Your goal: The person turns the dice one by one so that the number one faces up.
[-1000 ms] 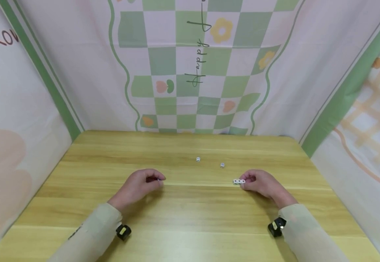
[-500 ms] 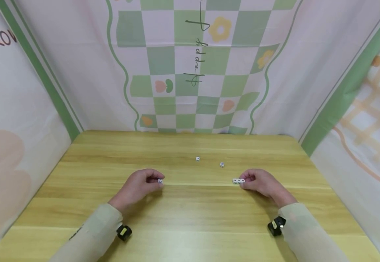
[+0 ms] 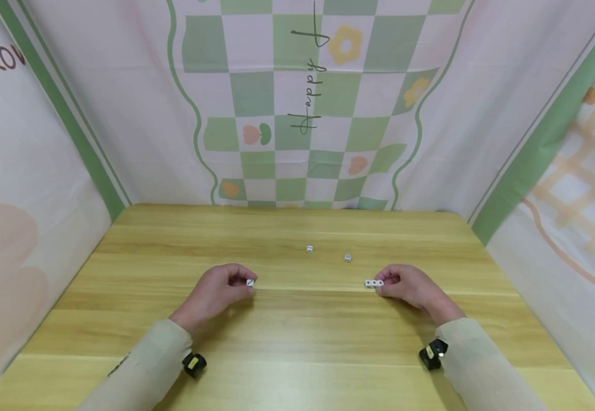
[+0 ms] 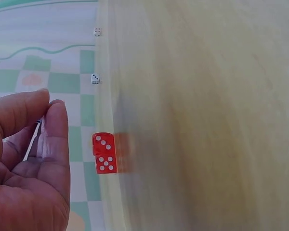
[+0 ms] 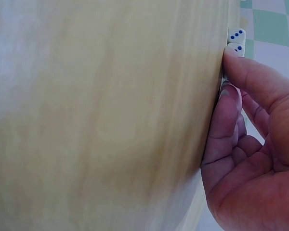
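Observation:
My left hand [image 3: 222, 288] pinches a small white die [image 3: 250, 283] between thumb and fingertips, just above the wooden table. In the left wrist view the fingers mostly hide that die. My right hand [image 3: 407, 285] grips a short row of white dice [image 3: 373, 283] by its right end. Three dark-dotted faces show along the row in the head view. The right wrist view shows the row's far dice [image 5: 236, 36] beyond the thumb, low against the tabletop. Between and beyond the hands lie two loose white dice, a left one [image 3: 310, 249] and a right one [image 3: 347, 258].
Two red dice [image 4: 105, 153] with white dots sit side by side on the table in the left wrist view; I cannot find them in the head view. The wooden table [image 3: 297, 348] ends at a checked cloth [image 3: 292, 137] behind.
The white die in my left fingers was almost hidden, then came into view and turned to show another face. The right hand and its row stay nearly still.

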Motion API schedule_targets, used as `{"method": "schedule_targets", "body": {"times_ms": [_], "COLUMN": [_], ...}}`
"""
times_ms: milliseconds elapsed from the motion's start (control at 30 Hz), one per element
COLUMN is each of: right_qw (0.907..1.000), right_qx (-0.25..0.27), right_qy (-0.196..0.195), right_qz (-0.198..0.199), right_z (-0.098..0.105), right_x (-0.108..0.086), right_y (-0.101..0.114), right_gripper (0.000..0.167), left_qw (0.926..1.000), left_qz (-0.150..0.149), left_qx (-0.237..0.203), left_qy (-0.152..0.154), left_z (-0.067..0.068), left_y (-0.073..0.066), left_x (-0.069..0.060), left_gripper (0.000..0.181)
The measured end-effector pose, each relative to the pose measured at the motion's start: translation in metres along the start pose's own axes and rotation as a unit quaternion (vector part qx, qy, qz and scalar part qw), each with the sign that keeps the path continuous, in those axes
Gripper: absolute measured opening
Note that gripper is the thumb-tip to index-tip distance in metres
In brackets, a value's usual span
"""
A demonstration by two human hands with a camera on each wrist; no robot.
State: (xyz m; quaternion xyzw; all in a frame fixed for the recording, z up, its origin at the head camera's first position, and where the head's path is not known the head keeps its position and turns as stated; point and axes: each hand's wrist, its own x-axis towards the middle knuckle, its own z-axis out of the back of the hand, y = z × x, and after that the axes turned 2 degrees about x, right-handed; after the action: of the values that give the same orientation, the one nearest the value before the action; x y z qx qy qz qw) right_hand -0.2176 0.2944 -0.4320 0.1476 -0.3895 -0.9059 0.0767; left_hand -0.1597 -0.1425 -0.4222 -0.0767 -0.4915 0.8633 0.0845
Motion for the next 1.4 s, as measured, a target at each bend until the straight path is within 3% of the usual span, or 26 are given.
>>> {"method": "schedule_targets", "body": {"times_ms": [1167, 1400], "right_qw": [0.9999, 0.9999], "right_qx": [0.005, 0.005], "right_qy": [0.004, 0.005], "right_qz": [-0.010, -0.010], "right_z": [0.0001, 0.0003], "right_x": [-0.0003, 0.0000], "right_y": [0.0017, 0.0016], "right_gripper": [0.019, 0.019], "left_qw": [0.9993, 0.9996], "left_qz": [0.025, 0.014], "left_qx": [-0.021, -0.018], "left_qy": [-0.016, -0.018], "left_z": [-0.0038, -0.0034], "left_y": [0.0027, 0.0022], "left_x": [0.0008, 0.0000], "left_gripper": [0.023, 0.022]}}
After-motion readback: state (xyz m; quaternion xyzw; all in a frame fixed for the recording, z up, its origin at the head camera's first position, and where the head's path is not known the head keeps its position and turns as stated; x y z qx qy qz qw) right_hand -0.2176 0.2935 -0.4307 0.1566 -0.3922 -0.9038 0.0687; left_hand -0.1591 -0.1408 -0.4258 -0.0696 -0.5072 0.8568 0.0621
